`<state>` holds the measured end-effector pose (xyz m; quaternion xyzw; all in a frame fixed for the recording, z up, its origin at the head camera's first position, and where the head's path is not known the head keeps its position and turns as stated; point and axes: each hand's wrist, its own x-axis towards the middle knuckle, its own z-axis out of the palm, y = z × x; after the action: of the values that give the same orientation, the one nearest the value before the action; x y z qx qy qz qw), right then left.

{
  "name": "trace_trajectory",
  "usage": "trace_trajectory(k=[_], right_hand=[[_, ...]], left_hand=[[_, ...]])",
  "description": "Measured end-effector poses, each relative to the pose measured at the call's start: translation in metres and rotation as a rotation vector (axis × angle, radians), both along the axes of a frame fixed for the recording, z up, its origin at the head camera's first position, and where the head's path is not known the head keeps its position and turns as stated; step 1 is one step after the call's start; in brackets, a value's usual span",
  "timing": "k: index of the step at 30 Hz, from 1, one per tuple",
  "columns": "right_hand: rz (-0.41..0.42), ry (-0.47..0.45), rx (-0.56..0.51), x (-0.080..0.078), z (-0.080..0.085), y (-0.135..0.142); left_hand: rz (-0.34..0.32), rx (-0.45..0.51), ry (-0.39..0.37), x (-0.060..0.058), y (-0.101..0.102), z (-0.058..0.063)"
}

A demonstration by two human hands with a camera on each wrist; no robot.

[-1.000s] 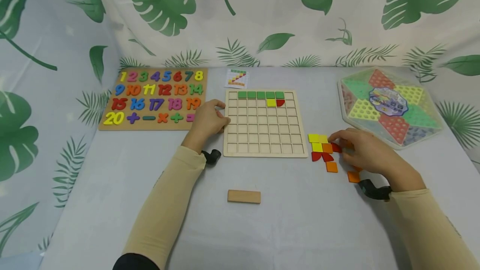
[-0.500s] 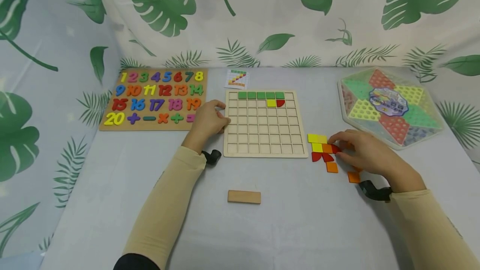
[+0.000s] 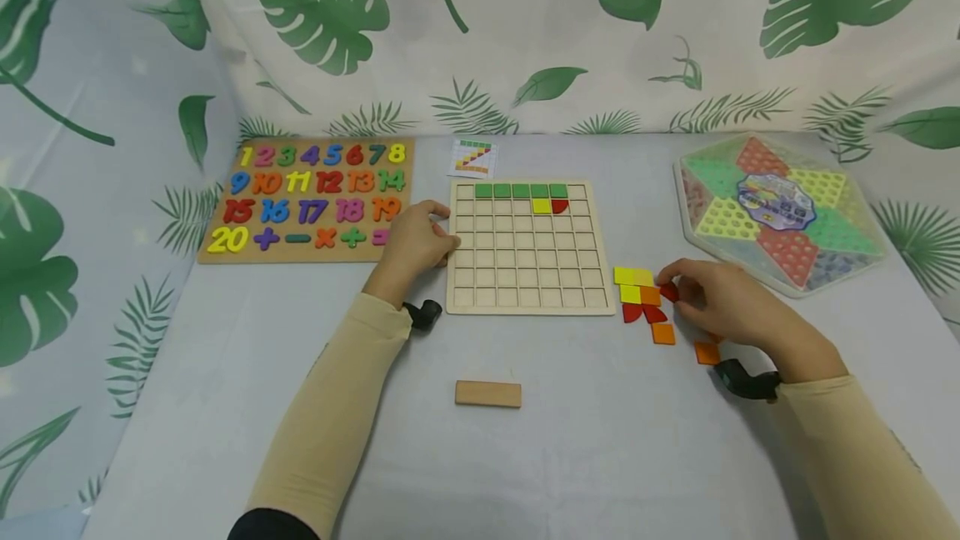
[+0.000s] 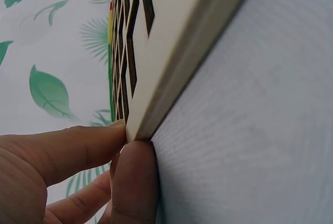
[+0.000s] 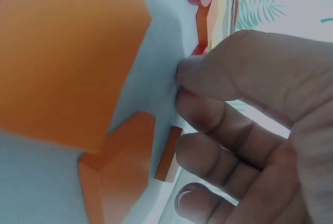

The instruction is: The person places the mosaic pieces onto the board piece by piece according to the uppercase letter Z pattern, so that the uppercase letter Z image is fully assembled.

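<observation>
My left hand (image 3: 412, 242) pinches the left edge of a pale wooden grid board (image 3: 525, 261), thumb on the rim in the left wrist view. Green square tiles (image 3: 521, 191) lie in its top row, with a yellow square (image 3: 542, 206) and a red quarter-circle (image 3: 559, 206) below. At the board's right, my right hand (image 3: 731, 302) pinches another red quarter-circle tile (image 3: 669, 292) with its fingertips; the fingers partly hide it. Beside that lie yellow tiles (image 3: 633, 276), orange squares (image 3: 663, 333) and two more red quarter-circles (image 3: 654, 313). Some orange tiles are partly under the hand.
A number puzzle board (image 3: 307, 198) stands left. A small pattern card (image 3: 473, 158) lies behind the grid board. A hexagonal board in clear wrapping (image 3: 780, 215) sits at the back right. A wooden block (image 3: 487, 393) lies in front, and a leaf-print cloth hangs behind.
The red quarter-circle at my right fingertips has shifted slightly up and apart from the orange square beside it. My left hand and the grid board have stayed in place.
</observation>
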<state>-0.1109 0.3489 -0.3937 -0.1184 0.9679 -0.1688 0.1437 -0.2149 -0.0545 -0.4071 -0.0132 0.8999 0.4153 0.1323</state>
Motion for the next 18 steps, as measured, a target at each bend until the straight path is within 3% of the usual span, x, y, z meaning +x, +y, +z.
trace_trajectory(k=[8, 18], right_hand=[[0.042, 0.133, 0.025, 0.002, 0.001, 0.003], [0.024, 0.181, 0.050, -0.011, 0.010, -0.013]], left_hand=[[0.000, -0.008, 0.003, 0.000, 0.000, -0.001], [0.006, -0.010, -0.008, 0.000, 0.000, -0.002]])
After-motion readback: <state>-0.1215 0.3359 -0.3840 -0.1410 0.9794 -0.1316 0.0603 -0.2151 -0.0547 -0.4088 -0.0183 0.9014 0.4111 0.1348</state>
